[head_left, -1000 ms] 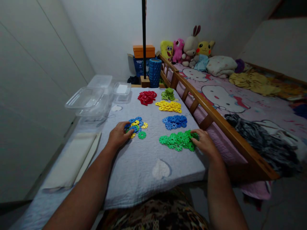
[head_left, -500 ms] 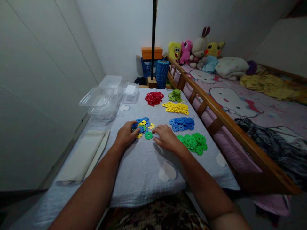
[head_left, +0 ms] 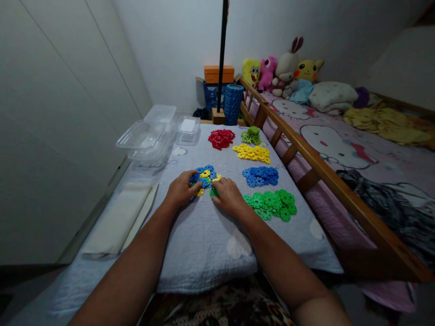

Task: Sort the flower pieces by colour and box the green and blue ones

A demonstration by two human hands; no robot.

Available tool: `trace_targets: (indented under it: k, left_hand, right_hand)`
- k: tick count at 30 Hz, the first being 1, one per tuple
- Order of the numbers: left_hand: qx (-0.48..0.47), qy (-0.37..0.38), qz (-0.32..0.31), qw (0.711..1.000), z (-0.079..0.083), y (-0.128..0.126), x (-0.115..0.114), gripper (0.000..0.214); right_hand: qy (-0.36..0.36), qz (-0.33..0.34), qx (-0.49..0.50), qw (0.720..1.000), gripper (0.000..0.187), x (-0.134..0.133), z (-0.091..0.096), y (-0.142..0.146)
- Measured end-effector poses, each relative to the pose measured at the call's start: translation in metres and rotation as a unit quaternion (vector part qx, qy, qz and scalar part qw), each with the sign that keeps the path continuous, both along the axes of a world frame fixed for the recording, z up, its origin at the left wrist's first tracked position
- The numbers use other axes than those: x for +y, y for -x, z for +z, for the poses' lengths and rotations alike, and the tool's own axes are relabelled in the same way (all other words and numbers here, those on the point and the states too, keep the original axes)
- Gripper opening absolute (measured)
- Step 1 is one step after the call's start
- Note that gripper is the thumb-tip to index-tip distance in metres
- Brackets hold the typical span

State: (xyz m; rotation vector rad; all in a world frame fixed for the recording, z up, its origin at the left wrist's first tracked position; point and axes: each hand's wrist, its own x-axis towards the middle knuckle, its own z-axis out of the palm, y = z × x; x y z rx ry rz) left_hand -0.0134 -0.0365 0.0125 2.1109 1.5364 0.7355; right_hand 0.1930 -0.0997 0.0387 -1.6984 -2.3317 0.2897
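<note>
A small mixed pile of blue, yellow and green flower-shaped plastic discs (head_left: pixel 205 174) lies mid-table. My left hand (head_left: pixel 181 189) rests against its left side, thumb and fingers apart; some fingertips are hidden behind discs. At the pile's right edge, my right hand (head_left: pixel 228 195) has thumb and fingers closed on a green disc (head_left: pixel 214 192). Sorted by colour to the right are a green pile (head_left: pixel 273 204), a blue pile (head_left: pixel 261 176) and a yellow pile (head_left: pixel 253 153). Farther back sit a red pile (head_left: pixel 221 138) and a light green pile (head_left: pixel 251 135).
Clear plastic containers (head_left: pixel 142 136) stand at the back left, with a smaller lidded one (head_left: pixel 188 126) beside them. A folded cream cloth (head_left: pixel 117 219) lies at the left. A wooden bed rail (head_left: pixel 299 147) runs along the table's right side. A black pole (head_left: pixel 222 59) rises behind.
My right hand has moved left to the mixed pile and closed on the green disc lying there. My left hand has stayed beside the pile. The view has shifted slightly.
</note>
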Motion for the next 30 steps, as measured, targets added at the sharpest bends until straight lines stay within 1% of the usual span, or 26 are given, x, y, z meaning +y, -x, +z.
trace_targets:
  k: [3,7,9,12,14,18,22,26,30]
  left_hand:
    - [-0.002,0.007,-0.004,1.000,0.001,0.000,-0.001,0.053]
    - [-0.002,0.010,-0.003,1.000,0.002,0.000,-0.001,0.053]
    - [-0.008,0.009,-0.005,1.000,0.003,0.000,-0.001,0.052]
    - [-0.018,0.012,-0.007,1.000,0.004,0.000,-0.002,0.052]
    - [-0.022,0.016,-0.008,1.000,0.005,-0.001,-0.002,0.052]
    - [-0.035,0.020,-0.015,0.999,0.006,-0.002,-0.003,0.053]
    - [-0.051,0.024,-0.016,0.998,0.006,-0.003,-0.003,0.054]
    - [-0.063,0.023,-0.005,0.998,0.006,-0.003,-0.003,0.052]
    - [-0.069,0.022,0.007,0.997,0.007,-0.002,-0.002,0.051]
  right_hand:
    - [0.003,-0.009,0.034,0.999,0.030,-0.001,0.002,-0.002]
    - [0.034,-0.004,0.102,0.994,0.024,0.001,0.008,-0.015]
    - [0.031,-0.016,0.142,0.989,0.021,0.001,0.014,-0.029]
    - [0.018,-0.053,0.194,0.979,0.016,-0.002,0.025,-0.060]
    - [0.034,-0.068,0.212,0.974,0.014,-0.006,0.033,-0.083]
    - [0.059,-0.112,0.225,0.966,0.012,-0.022,0.044,-0.123]
    - [0.082,-0.138,0.222,0.962,0.015,-0.038,0.048,-0.150]
    - [0.108,-0.139,0.210,0.962,0.017,-0.048,0.048,-0.164]
    - [0.115,-0.146,0.177,0.966,0.019,-0.049,0.044,-0.168]
